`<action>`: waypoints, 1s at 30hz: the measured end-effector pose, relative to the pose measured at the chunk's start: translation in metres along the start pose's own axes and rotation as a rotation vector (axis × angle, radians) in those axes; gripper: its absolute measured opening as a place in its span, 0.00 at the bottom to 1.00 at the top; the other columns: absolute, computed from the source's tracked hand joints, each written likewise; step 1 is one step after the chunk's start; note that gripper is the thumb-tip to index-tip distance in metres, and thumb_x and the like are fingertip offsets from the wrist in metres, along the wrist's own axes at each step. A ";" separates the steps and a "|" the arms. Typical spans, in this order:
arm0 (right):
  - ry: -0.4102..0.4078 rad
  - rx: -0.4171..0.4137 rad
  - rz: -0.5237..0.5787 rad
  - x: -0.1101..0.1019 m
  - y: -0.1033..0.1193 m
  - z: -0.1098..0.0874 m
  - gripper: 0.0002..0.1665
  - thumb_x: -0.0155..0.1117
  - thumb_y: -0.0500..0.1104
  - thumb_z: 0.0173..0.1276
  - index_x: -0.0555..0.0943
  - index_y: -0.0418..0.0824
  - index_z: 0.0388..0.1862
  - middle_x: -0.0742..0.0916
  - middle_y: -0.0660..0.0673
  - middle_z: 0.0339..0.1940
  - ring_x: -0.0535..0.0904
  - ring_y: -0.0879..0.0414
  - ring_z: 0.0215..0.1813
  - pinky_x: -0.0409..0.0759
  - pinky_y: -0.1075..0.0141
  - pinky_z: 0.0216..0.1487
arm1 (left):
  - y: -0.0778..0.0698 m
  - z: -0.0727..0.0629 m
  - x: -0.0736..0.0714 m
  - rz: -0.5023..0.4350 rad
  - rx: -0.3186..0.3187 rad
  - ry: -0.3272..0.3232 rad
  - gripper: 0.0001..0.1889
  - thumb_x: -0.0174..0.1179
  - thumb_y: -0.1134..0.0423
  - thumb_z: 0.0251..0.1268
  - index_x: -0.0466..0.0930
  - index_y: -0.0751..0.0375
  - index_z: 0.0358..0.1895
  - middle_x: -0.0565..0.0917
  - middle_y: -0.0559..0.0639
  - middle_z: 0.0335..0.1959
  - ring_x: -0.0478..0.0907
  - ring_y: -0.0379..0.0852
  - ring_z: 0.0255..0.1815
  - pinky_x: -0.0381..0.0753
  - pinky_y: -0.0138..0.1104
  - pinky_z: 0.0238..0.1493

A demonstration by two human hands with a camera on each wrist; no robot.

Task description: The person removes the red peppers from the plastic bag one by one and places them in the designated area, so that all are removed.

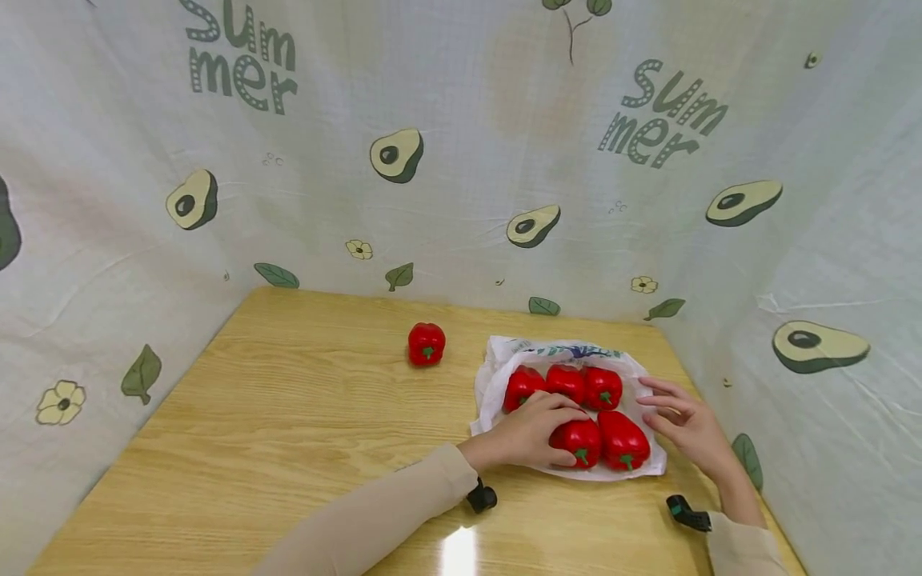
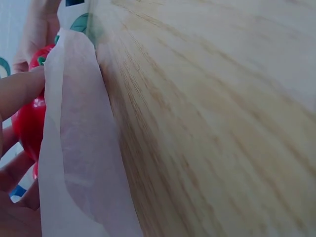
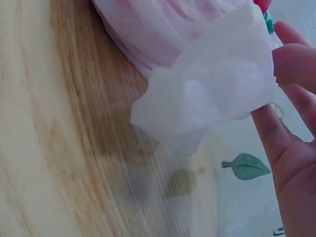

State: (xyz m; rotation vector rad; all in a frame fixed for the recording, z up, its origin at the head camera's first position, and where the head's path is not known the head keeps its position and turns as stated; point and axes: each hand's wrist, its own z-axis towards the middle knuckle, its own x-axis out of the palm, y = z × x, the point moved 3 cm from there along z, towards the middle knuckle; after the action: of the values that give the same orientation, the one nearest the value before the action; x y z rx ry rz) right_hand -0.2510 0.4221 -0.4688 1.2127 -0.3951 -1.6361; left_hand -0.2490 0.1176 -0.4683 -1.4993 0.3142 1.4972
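Note:
A white plastic bag lies with its mouth spread wide on the table's right half. Inside it sit several red bell peppers with green stems. My left hand reaches over the bag's left side and grips the front-left bell pepper, thumb in front and fingers over the top. Beside that one rests another pepper. At the bag's right edge is my right hand, its fingers spread and loosely bent along the rim, holding nothing. In the right wrist view, the bag's edge overlaps those fingers.
One more red bell pepper stands alone on the wooden table, left of the bag and farther back. A white cloth printed with avocados and leaves hangs along the table's back and sides.

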 end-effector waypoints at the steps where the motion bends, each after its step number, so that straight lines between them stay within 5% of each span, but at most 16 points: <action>1: 0.000 -0.001 0.000 0.000 0.000 0.000 0.17 0.68 0.17 0.64 0.84 0.21 0.52 0.79 0.33 0.69 0.77 0.64 0.69 0.80 0.77 0.59 | 0.000 0.000 0.000 -0.001 0.000 0.000 0.32 0.73 0.46 0.68 0.77 0.42 0.74 0.74 0.40 0.74 0.67 0.42 0.72 0.71 0.31 0.69; 16: 0.051 0.020 -0.035 -0.002 0.007 0.004 0.17 0.69 0.20 0.66 0.85 0.23 0.54 0.79 0.35 0.70 0.74 0.69 0.70 0.80 0.78 0.58 | -0.001 0.002 0.000 -0.007 -0.016 -0.007 0.29 0.72 0.48 0.69 0.79 0.43 0.72 0.76 0.40 0.72 0.68 0.42 0.71 0.71 0.28 0.66; 30: 0.107 0.008 -0.200 -0.006 0.006 0.006 0.16 0.71 0.24 0.68 0.88 0.31 0.53 0.80 0.32 0.68 0.77 0.76 0.61 0.84 0.78 0.50 | 0.001 0.003 0.003 -0.005 -0.022 -0.004 0.31 0.73 0.45 0.68 0.78 0.42 0.73 0.76 0.39 0.72 0.68 0.41 0.71 0.72 0.28 0.66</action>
State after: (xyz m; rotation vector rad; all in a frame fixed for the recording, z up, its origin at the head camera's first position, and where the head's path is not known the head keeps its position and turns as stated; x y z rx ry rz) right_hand -0.2534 0.4231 -0.4586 1.3748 -0.2190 -1.7306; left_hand -0.2510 0.1199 -0.4706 -1.5128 0.2921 1.5035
